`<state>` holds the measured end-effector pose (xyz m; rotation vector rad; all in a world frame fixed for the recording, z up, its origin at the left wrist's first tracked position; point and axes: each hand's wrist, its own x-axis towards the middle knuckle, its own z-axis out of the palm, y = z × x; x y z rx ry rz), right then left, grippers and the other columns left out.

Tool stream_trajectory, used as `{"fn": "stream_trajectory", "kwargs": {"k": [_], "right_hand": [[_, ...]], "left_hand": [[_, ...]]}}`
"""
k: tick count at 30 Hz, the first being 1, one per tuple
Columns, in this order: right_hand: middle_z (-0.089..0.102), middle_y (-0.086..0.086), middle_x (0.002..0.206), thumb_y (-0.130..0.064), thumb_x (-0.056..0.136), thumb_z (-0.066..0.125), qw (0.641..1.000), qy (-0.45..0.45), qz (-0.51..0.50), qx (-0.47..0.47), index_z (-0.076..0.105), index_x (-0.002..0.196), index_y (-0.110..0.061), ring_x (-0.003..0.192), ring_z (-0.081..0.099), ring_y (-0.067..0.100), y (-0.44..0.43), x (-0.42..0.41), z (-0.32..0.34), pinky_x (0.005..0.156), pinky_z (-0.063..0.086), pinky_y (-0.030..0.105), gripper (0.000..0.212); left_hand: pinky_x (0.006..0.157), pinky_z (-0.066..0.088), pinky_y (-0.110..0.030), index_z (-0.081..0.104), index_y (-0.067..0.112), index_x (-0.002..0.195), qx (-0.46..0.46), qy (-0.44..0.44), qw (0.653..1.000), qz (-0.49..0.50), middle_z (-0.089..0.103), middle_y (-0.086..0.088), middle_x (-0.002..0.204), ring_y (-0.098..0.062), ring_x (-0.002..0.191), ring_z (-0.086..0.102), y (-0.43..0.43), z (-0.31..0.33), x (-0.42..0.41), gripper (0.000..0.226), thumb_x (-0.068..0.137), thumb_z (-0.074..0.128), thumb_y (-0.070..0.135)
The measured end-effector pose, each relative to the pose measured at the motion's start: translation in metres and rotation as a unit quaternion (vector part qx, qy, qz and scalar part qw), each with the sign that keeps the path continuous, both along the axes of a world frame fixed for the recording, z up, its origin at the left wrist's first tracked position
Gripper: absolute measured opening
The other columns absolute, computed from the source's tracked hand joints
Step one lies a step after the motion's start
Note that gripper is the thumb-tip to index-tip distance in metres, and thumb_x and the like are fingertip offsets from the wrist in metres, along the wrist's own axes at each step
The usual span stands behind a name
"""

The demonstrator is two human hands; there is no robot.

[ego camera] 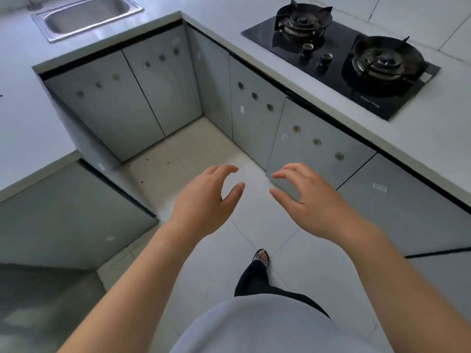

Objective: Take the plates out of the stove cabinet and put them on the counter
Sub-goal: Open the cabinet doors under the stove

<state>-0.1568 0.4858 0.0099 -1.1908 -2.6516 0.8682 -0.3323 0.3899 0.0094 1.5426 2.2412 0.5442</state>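
Note:
The grey stove cabinet door below the black gas stove stands slightly ajar at its lower left corner; the door beside it is closed. No plates show. My left hand hangs over the floor with curled, spread fingers and holds nothing. My right hand is empty too, fingers apart, its fingertips just in front of the ajar door's lower corner. The pale counter runs around the stove.
A steel sink sits in the counter at the far left. More grey cabinet doors line the corner and left side. The tiled floor lies between them. My foot is on the floor below my hands.

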Motion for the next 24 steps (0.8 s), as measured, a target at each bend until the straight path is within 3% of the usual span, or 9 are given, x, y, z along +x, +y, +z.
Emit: {"fn": "stream_trajectory", "kwargs": {"k": [9, 14, 16, 21, 24], "right_hand": [[0.037, -0.014, 0.136, -0.046, 0.094, 0.040, 0.999, 0.004, -0.036, -0.001, 0.044, 0.131, -0.027, 0.124, 0.036, 0.004, 0.145, -0.022, 0.008, 0.087, 0.028, 0.019, 0.042], [0.041, -0.014, 0.135, -0.044, 0.093, 0.042, 0.996, 0.031, -0.082, -0.012, 0.046, 0.129, -0.027, 0.119, 0.042, 0.003, 0.189, -0.028, 0.003, 0.087, 0.031, 0.018, 0.040], [0.042, -0.015, 0.135, -0.044, 0.093, 0.042, 0.994, 0.040, -0.104, -0.017, 0.047, 0.129, -0.027, 0.113, 0.044, 0.001, 0.203, -0.031, 0.000, 0.086, 0.033, 0.019, 0.039], [0.041, -0.018, 0.135, -0.046, 0.093, 0.041, 0.984, 0.042, -0.170, -0.023, 0.044, 0.131, -0.029, 0.123, 0.040, 0.001, 0.237, -0.044, -0.007, 0.094, 0.036, 0.022, 0.041], [0.043, -0.017, 0.133, -0.043, 0.093, 0.043, 0.974, 0.045, -0.220, -0.011, 0.044, 0.130, -0.027, 0.120, 0.042, 0.001, 0.258, -0.058, -0.014, 0.090, 0.034, 0.019, 0.041]], "left_hand": [[0.085, 0.036, -0.024, 0.046, 0.027, 0.130, 0.016, 0.023, 0.999, -0.030, 0.050, 0.011, 0.134, -0.015, 0.106, 0.055, 0.158, 0.014, -0.031, 0.040, 0.094, 0.043, 0.043], [0.088, 0.039, -0.025, 0.046, 0.028, 0.130, -0.007, 0.024, 0.998, -0.057, 0.050, 0.010, 0.135, -0.015, 0.112, 0.053, 0.210, 0.005, -0.048, 0.040, 0.094, 0.042, 0.043], [0.086, 0.038, -0.024, 0.046, 0.028, 0.130, -0.008, 0.024, 0.997, -0.076, 0.050, 0.011, 0.135, -0.013, 0.115, 0.052, 0.232, 0.001, -0.054, 0.040, 0.094, 0.041, 0.043], [0.087, 0.038, -0.024, 0.046, 0.028, 0.131, -0.003, 0.015, 0.989, -0.145, 0.048, 0.011, 0.136, -0.012, 0.119, 0.049, 0.297, -0.006, -0.071, 0.040, 0.093, 0.042, 0.042], [0.082, 0.039, -0.024, 0.045, 0.028, 0.132, -0.006, 0.014, 0.979, -0.202, 0.048, 0.010, 0.137, -0.015, 0.106, 0.055, 0.343, -0.011, -0.088, 0.041, 0.094, 0.042, 0.043]]}}
